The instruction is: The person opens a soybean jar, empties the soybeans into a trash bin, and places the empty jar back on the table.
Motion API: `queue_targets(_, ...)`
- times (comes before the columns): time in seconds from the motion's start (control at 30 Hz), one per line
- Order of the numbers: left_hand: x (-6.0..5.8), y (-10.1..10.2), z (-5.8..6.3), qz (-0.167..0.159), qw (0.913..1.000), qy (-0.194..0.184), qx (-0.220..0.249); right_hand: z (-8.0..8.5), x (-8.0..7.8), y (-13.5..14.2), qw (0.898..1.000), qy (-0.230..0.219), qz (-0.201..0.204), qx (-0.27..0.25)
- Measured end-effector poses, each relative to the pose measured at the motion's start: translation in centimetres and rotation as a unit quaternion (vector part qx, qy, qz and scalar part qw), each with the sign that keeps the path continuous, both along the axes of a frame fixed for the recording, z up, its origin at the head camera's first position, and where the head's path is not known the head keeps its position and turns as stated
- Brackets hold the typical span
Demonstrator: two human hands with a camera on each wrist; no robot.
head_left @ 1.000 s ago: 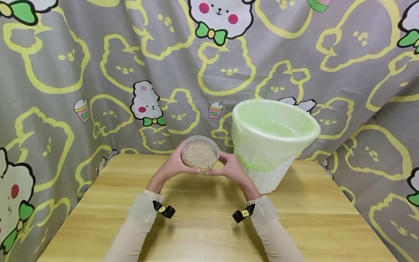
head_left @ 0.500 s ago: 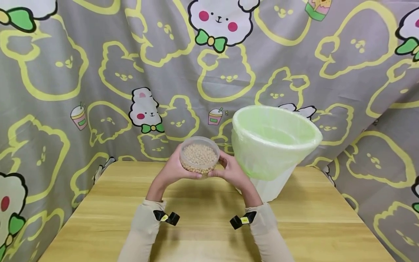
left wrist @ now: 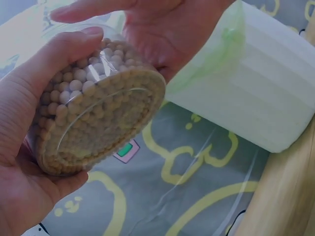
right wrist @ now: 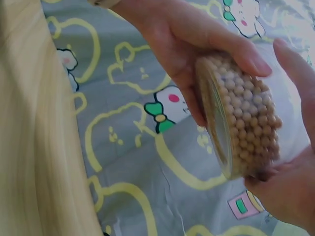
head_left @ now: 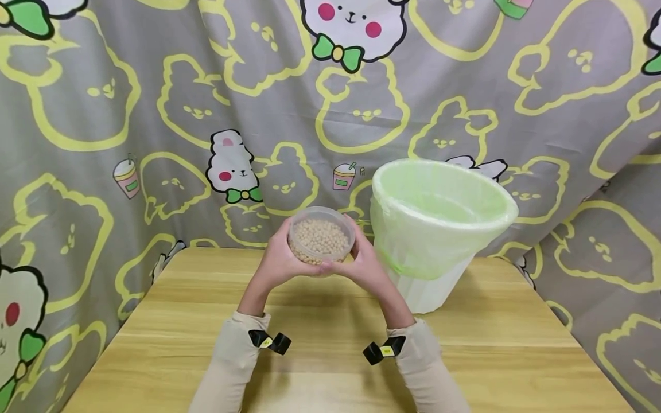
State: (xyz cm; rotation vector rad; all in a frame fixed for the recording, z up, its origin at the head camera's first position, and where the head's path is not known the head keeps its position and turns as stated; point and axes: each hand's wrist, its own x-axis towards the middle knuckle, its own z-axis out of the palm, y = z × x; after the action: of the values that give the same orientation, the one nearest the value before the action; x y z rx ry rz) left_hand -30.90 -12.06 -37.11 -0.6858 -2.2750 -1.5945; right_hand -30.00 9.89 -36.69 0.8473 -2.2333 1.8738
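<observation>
Both hands hold up a clear round plastic tub (head_left: pixel 321 236) full of small tan balls, above the back part of the table. My left hand (head_left: pixel 281 258) grips its left side, fingers round the wall and thumb along the front. On the other side my right hand (head_left: pixel 369 267) grips it the same way, and the thumbs meet or nearly meet at the front. The left wrist view shows the underside of the tub (left wrist: pixel 101 120) tilted toward the camera. Packed balls show through the wall of the tub (right wrist: pixel 246 115) in the right wrist view.
A white bin (head_left: pixel 426 289) with a pale green bag liner (head_left: pixel 413 241) folded over its rim stands just right of my right hand. The wooden table (head_left: pixel 320 355) ends at a grey patterned curtain (head_left: pixel 289 115) behind.
The tub and both hands have shifted slightly to the right, and the thumbs have come closer together. The head view has tilted a little. The bin stays in place on the table.
</observation>
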Motion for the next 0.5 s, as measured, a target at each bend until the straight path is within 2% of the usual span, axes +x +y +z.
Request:
queue_targets(0.13, 0.4, 0.2, 0.4, -0.014, 0.9997, -0.005, -0.019, 0.3, 0.8, -0.5, 0.998, 0.0, -0.062, -0.009)
queue_targets(0.23, 0.5, 0.5, 0.6, -0.04, 0.9989, -0.002, -0.025, 0.5, 1.0, -0.4, 0.996, 0.029, -0.079, -0.019)
queue_targets(0.37, 0.3, 0.4, 0.6, -0.092, 0.9956, 0.008, -0.017, 0.8, 1.0, 0.3, 0.996, 0.067, -0.059, -0.015)
queue_targets(0.5, 0.2, -0.2, 0.6, -0.163, 0.9866, 0.005, 0.0, 0.9, 0.9, 1.0, 0.998, 0.067, -0.006, 0.01)
